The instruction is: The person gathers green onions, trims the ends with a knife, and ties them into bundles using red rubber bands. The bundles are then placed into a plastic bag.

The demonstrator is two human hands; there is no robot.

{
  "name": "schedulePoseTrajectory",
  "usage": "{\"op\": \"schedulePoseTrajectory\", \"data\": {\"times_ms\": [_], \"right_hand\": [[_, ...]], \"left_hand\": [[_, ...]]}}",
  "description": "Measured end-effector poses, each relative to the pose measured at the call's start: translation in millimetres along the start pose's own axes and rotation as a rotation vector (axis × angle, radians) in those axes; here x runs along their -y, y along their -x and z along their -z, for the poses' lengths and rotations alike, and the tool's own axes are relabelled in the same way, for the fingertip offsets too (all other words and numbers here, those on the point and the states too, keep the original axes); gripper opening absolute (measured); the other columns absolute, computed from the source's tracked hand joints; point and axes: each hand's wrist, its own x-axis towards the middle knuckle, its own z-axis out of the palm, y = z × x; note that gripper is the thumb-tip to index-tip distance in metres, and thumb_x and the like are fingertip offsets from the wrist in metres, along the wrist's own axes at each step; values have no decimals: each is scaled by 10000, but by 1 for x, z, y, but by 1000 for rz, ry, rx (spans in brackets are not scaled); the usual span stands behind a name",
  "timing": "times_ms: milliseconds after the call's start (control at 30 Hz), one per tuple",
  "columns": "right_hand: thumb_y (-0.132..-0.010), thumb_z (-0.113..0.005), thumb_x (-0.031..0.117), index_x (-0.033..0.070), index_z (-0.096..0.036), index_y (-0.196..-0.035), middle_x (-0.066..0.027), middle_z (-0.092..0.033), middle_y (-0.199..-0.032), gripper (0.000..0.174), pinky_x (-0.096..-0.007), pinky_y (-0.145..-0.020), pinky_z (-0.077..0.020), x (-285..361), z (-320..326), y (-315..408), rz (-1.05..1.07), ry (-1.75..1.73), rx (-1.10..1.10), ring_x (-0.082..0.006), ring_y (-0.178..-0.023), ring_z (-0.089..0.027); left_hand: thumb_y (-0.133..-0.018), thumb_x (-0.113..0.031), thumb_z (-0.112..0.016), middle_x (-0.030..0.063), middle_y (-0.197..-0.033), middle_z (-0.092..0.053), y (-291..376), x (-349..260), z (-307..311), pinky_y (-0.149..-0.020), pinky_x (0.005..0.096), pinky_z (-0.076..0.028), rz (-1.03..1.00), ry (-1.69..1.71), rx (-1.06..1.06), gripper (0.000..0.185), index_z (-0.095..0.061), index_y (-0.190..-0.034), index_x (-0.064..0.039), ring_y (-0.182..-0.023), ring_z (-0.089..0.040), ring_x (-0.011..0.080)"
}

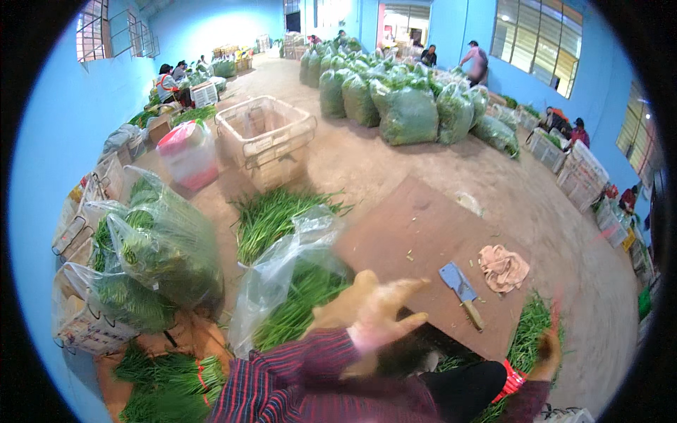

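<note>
My left hand (389,309), blurred, is over the near left edge of a brown board (394,227), fingers apart and nothing seen in them. At the lower right, my right hand (548,349) is closed on a thin red tie (555,314). It is beside cut green stalks (529,322) like chives and a bundle of red ties (512,379). A cleaver (459,283) with a wooden handle lies on the board, left of a crumpled pink cloth (503,268). Left of my left hand, a clear plastic bag (264,296) holds more green stalks.
Loose green stalks (280,222) lie beyond the bag. Full plastic bags (164,248) and red-tied bunches (203,375) are at left. A white plastic crate (264,143) stands ahead, with filled sacks (407,113) behind it. Several people work along the walls.
</note>
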Motion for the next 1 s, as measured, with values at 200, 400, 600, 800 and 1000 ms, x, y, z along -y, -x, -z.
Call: {"op": "schedulePoseTrajectory", "data": {"times_ms": [200,400,600,800,1000], "right_hand": [[-908,-656,39,11,-771,-836,-51,-726,-820,139,-296,-769,-499,7,-249,53,-5,284,299,-140,-805,-655],[-890,-661,23,-5,-775,-837,-45,-712,-795,129,-288,-733,-478,9,-267,59,-20,492,434,-124,-784,-619],[-885,-640,19,-6,-750,-775,-52,-721,-793,157,-286,-688,-480,-9,-258,36,-101,401,362,-135,-732,-628],[-810,-660,-3,15,-735,-757,-86,-682,-694,94,-328,-644,-498,-11,-248,20,416,800,302,-183,-654,-644],[-790,-701,67,14,-727,-670,-112,-675,-636,133,-367,-595,-528,-26,-238,-5,211,875,257,-203,-575,-659]], "left_hand": [[-966,-305,-708,142,-1435,-569,-40,9,-47,-1068,431,-458,307,711,-27,712,-381,-1572,-123,-1269,-566,236],[-1035,-549,-493,121,-1222,-711,-47,56,-13,-956,378,-518,312,846,-163,630,-579,-1389,-35,-1103,-680,229],[-1033,-549,-495,160,-1080,-745,-61,68,10,-903,392,-566,292,888,-388,656,-651,-1258,47,-985,-722,249],[-1060,-440,-498,140,-1034,-758,-74,85,23,-815,350,-561,156,352,-427,509,-714,-1153,11,-932,-726,224],[-980,-247,-575,88,-759,-687,-90,129,11,-610,458,-494,-102,-708,-359,194,-723,-897,-153,-701,-668,313]]}}
